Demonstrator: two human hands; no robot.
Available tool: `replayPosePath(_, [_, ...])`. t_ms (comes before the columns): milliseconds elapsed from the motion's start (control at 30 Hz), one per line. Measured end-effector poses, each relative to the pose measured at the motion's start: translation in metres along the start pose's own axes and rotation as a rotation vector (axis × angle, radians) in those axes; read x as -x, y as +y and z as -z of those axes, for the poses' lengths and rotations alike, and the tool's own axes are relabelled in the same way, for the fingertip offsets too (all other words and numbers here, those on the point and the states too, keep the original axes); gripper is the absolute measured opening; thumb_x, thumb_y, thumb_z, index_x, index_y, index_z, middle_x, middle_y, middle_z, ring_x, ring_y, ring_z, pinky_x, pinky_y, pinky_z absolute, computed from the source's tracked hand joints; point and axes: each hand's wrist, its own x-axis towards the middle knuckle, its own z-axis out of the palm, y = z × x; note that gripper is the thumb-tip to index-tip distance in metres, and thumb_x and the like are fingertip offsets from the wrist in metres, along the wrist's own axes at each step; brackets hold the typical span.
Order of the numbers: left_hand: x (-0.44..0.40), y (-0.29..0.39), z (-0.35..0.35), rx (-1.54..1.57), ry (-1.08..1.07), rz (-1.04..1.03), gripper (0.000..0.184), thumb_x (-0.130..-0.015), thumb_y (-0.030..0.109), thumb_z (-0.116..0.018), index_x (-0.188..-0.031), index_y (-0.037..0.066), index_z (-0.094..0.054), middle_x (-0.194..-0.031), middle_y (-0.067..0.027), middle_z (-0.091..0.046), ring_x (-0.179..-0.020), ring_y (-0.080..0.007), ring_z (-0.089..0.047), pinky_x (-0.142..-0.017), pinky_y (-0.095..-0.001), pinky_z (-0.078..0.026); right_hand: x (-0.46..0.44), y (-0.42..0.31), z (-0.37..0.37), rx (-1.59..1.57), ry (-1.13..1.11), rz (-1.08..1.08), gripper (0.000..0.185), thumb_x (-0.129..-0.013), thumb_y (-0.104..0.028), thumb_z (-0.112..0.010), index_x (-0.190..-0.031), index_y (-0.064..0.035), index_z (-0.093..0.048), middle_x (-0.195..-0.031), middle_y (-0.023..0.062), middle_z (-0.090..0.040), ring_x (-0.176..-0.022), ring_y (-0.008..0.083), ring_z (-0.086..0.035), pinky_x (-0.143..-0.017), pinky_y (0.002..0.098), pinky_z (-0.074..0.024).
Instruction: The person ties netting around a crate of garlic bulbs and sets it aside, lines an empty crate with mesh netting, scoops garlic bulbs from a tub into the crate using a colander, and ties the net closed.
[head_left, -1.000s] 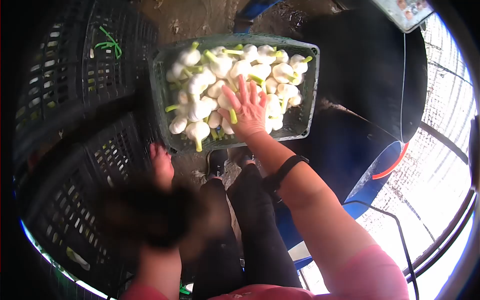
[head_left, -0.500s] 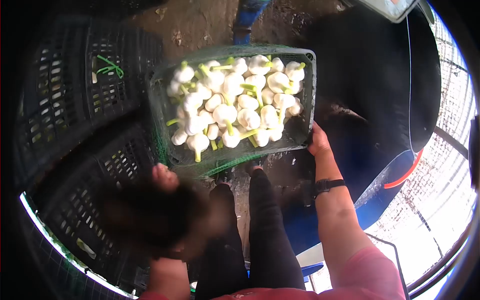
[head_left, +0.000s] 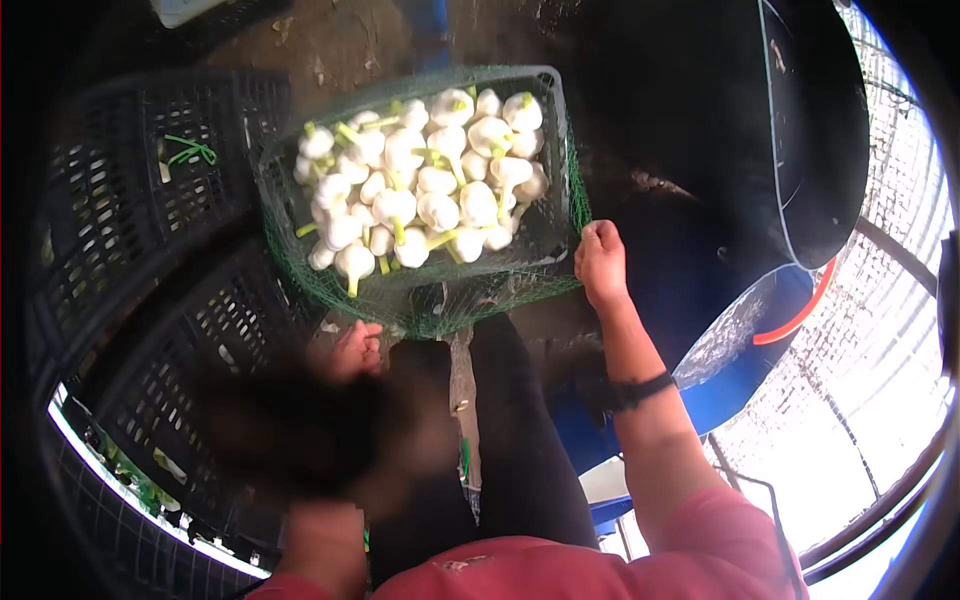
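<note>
A dark plastic crate [head_left: 300,140] holds a pile of white garlic bulbs [head_left: 437,180] with cut green stems. Green netting [head_left: 470,312] surrounds the crate's sides and hangs loose along the near edge. My right hand [head_left: 602,258] is closed on the netting by the crate's near right corner. Below the near left side, my left hand [head_left: 357,347] has its fingers curled at the edge of the net. A dark blurred shape covers most of the left wrist and part of that hand.
Black slatted crates [head_left: 220,340] stand along the left, one with a green tie [head_left: 190,150] on it. To the right are a large dark rounded surface and a blue tub [head_left: 740,350] with an orange-red hose [head_left: 800,315]. My legs are directly below the garlic crate.
The garlic crate now sits further left and higher in view. My right hand has left the crate's corner and pulls the netting out toward me. The left hand has shifted slightly right.
</note>
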Motion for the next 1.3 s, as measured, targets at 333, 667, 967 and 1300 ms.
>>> replayPosePath(333, [0.054,0.090,-0.027,-0.139,0.255,-0.869,0.020,-0.089,0.019,-0.050,-0.073,0.007,-0.050,-0.062,0.0023,-0.044,-0.049,-0.0038,-0.036,-0.044,-0.0183,-0.030,0.013,-0.129,-0.077,0.482,-0.247,0.899,0.009,-0.086,-0.005,-0.056,-0.081,-0.0017,-0.049,-0.063,0.0068,-0.053,-0.056,0.0091,-0.051,-0.053,0.0260,-0.0444])
replayPosePath(667, [-0.089,0.220,0.055,0.245,0.369,-0.302,0.083,-0.077,0.062,-0.054,-0.133,0.004,-0.033,-0.130,-0.0192,-0.041,-0.121,-0.0298,-0.040,-0.100,-0.0454,-0.026,-0.142,-0.141,-0.087,-0.085,-0.397,-0.336,0.029,-0.088,-0.038,-0.052,-0.088,-0.0112,-0.063,-0.072,0.0018,-0.063,-0.070,0.0128,-0.059,-0.069,0.0411,-0.0488])
replayPosePath(967, [-0.099,0.291,0.054,0.096,0.116,-0.317,0.032,-0.089,0.042,-0.054,-0.102,0.012,-0.057,-0.056,0.0069,-0.032,-0.044,-0.0081,-0.030,-0.040,-0.0239,-0.024,-0.185,-0.165,-0.089,0.278,-0.307,-0.217,0.021,-0.089,-0.022,-0.054,-0.071,-0.0105,-0.055,-0.053,-0.0034,-0.045,-0.041,0.0075,-0.038,-0.039,0.0223,-0.0363])
replayPosePath(1300, [-0.041,0.303,-0.019,-0.030,0.028,-0.986,0.022,-0.094,0.025,-0.048,-0.080,0.009,-0.051,-0.054,0.0075,-0.029,-0.044,-0.0034,-0.024,-0.040,-0.0220,-0.019,-0.129,-0.195,-0.130,0.233,-0.044,0.698,0.024,-0.091,-0.023,-0.053,-0.078,-0.0028,-0.054,-0.061,-0.0024,-0.044,-0.053,0.0061,-0.036,-0.046,0.0238,-0.0322])
